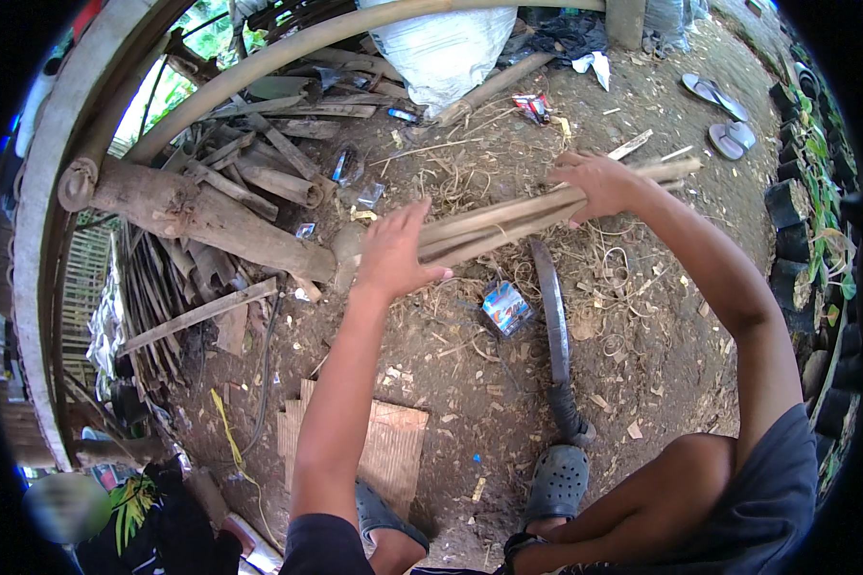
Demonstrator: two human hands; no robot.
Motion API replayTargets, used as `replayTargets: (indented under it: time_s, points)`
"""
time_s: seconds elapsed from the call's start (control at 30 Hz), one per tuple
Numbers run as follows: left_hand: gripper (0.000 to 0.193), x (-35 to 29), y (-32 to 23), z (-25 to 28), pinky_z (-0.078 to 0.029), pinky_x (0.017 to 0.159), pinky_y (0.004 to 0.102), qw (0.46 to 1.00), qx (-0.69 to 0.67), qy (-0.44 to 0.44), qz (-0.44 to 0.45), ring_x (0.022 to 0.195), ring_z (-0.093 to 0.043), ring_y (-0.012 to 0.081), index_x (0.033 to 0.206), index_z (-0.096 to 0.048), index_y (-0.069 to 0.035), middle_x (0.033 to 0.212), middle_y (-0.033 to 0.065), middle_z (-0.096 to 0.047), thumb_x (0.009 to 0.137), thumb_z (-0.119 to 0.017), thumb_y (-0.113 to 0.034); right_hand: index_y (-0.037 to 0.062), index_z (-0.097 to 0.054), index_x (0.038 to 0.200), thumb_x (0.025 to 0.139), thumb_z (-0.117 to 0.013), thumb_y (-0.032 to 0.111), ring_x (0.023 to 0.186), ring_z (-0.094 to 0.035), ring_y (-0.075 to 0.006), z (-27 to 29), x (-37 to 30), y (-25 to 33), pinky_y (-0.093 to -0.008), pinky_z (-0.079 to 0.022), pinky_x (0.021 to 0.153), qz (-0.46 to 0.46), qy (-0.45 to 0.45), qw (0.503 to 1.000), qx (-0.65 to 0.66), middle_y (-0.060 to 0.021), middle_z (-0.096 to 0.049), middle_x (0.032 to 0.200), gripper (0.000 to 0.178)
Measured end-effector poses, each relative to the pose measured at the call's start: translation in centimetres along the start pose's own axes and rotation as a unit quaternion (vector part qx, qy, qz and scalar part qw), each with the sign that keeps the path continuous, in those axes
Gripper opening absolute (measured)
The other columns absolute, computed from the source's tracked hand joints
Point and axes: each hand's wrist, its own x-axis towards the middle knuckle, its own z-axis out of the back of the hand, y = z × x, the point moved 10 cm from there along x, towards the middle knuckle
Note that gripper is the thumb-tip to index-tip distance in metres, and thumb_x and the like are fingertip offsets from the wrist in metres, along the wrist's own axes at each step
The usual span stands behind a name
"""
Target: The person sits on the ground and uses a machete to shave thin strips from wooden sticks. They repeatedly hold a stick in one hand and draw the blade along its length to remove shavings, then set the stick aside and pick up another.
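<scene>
Far left of frame: curved pale bamboo pole [43, 220] arcing along the rim, w/ a thick grey-brown log [192, 216] lying at upper left, end resting near centre. Around it, a heap of split wood offcuts [259, 158] and dark flat slats [163, 278]. Lower left: yellow cord [228, 431] on the dirt floor [470, 383], next to a flat piece of brown corrugated cardboard [398, 446].

Left hand [393, 251], centre-left: fingers curled over the near end of a bundle of long tan split bamboo strips [518, 216], thumb out to the right; gripping it, hand mostly closed round the strips. The bundle runs from centre of frame up toward upper right, held off the ground, its left end close by the log's end.

Top centre: white plastic sack [446, 43]. Below the bundle, centre: small blue-and-red printed packet [505, 307] on the dirt, just left of a long dark curved machete blade [549, 307] lying on the ground, handle toward the bottom. Dark rubber clog [558, 482] on a foot at lower centre, near the handle.

Right hand [599, 187], upper right-centre: closed round the bundle farther along, strips sticking out past it to the right. Pair of grey flip-flops [724, 115] at upper right; row of black nursery pots w/ green plants [801, 211] down the right edge.
</scene>
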Motion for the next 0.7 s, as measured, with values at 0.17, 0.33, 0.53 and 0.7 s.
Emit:
replayTargets:
  time_s: [0.17, 0.33, 0.53, 0.7]
  points:
    - [0.075, -1.8, 1.2, -7.6, -0.038, 0.118, 0.0519, 0.993, 0.009, 0.109, 0.034, 0.140, -0.049, 0.0374, 0.152, -0.046, -0.012, 0.155, 0.0169, -0.049, 0.092, -0.071, -0.050, 0.0151, -0.061, 0.140, 0.092, -0.069, 0.023, 0.126, -0.058, -0.0376, -4.7, -1.1, -2.1, -0.0466, -0.048, 0.107, -0.047, 0.036, 0.998, 0.023, -0.0138, -0.058, 0.138, 0.049]
    - [0.053, -2.8, 0.0, -8.0, -0.037, 0.119, 0.0502, 0.996, 0.030, 0.081, 0.033, 0.143, -0.046, 0.0335, 0.144, -0.057, -0.019, 0.160, 0.0092, -0.044, 0.097, -0.066, -0.041, 0.0091, -0.060, 0.140, 0.094, -0.062, 0.015, 0.132, -0.052, -0.0391, -5.6, -1.8, -2.6, -0.0453, -0.046, 0.111, -0.072, 0.031, 0.993, -0.083, -0.0169, -0.056, 0.140, 0.046]
    - [0.053, -8.8, -2.9, -3.7, -0.054, 0.099, 0.0509, 0.955, -0.038, 0.289, -0.045, 0.123, -0.063, 0.0362, 0.137, -0.057, -0.009, 0.141, 0.0134, -0.059, 0.093, -0.072, -0.035, 0.0043, -0.058, 0.138, 0.088, -0.064, 0.017, 0.140, -0.041, -0.0456, -4.8, -3.2, 2.9, -0.0551, -0.036, 0.116, -0.097, -0.058, 0.992, -0.051, -0.0286, -0.041, 0.150, 0.052]
    - [0.041, -22.7, 0.7, 5.8, -0.057, 0.089, 0.0523, 0.875, 0.052, 0.474, -0.085, 0.108, -0.070, 0.0373, 0.128, -0.064, -0.011, 0.111, 0.0145, -0.073, 0.094, -0.072, -0.032, 0.0047, -0.052, 0.143, 0.087, -0.064, 0.010, 0.119, -0.059, -0.0458, -10.3, -9.0, 11.8, -0.0539, -0.045, 0.104, -0.065, 0.265, 0.961, 0.042, -0.0276, -0.064, 0.120, 0.058]
